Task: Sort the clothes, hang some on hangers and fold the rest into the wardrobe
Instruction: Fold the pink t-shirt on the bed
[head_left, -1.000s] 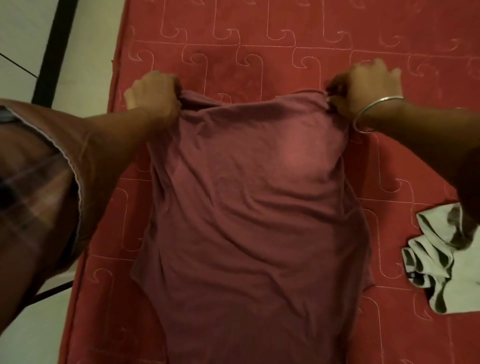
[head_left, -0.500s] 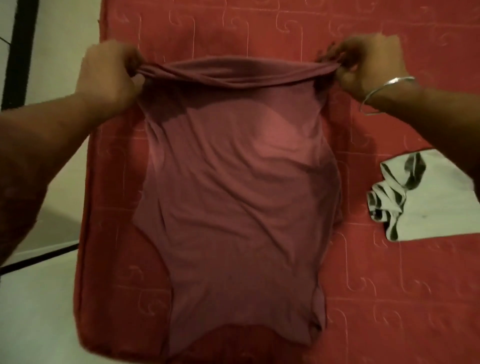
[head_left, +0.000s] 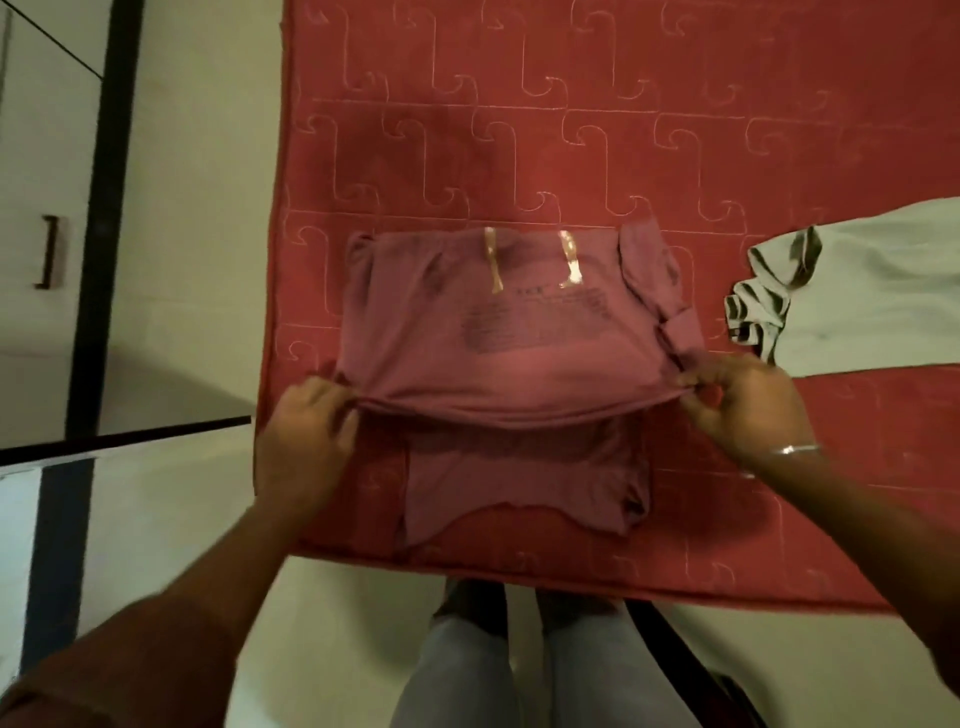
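Observation:
A mauve-pink T-shirt (head_left: 498, 343) lies on the red quilted mattress (head_left: 571, 130) near its front left corner. Its upper half is folded down toward me, so dark printed text and two pale marks face up. The lower hem (head_left: 519, 493) sticks out underneath the fold. My left hand (head_left: 306, 441) pinches the left end of the folded edge. My right hand (head_left: 743, 405), with a silver bangle at the wrist, pinches the right end of the same edge. The folded edge is held slightly above the layer below.
A pale grey-green garment (head_left: 852, 296) with dark striped trim lies on the mattress to the right. White wardrobe doors with a dark handle (head_left: 49, 252) stand at the left. The mattress front edge (head_left: 623, 577) is close to my legs.
Both hands have pulled the shirt's top edge from the far side down toward me, folding the shirt over itself and exposing the printed side.

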